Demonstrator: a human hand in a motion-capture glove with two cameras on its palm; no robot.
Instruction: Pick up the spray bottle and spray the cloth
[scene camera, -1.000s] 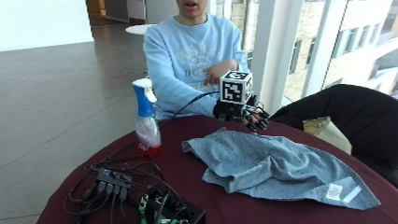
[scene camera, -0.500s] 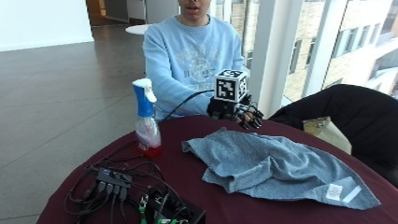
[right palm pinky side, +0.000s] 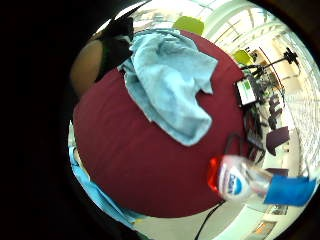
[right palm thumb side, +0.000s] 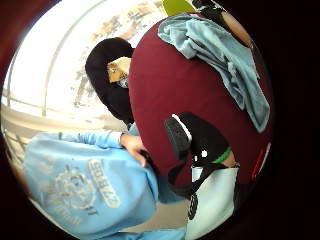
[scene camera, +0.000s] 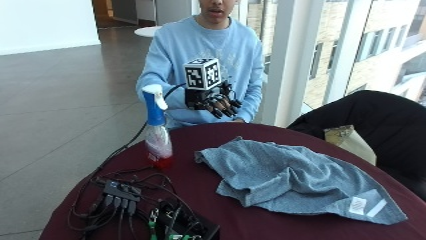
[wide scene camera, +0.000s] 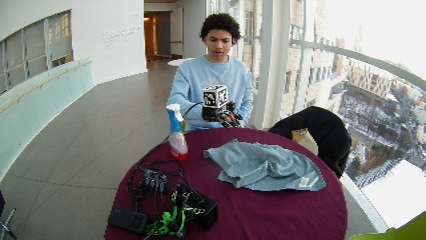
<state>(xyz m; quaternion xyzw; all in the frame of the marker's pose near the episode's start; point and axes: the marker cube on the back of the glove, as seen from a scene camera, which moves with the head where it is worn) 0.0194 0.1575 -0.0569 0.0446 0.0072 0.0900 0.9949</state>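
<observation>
A person in a light blue sweatshirt sits at a round dark red table (scene camera: 219, 200). The gloved right hand (scene camera: 216, 102) hangs in the air above the table's near edge, fingers loosely curled downward, holding nothing. A spray bottle (scene camera: 157, 127) with a blue top stands upright on the table, apart from the hand. A crumpled blue cloth (scene camera: 293, 180) lies beside it. Only the thumb-side palm view shows the bare hand (right palm thumb side: 134, 147) at the table's edge. The outside views show a tangle of black cables (scene camera: 116, 195) near the bottle.
</observation>
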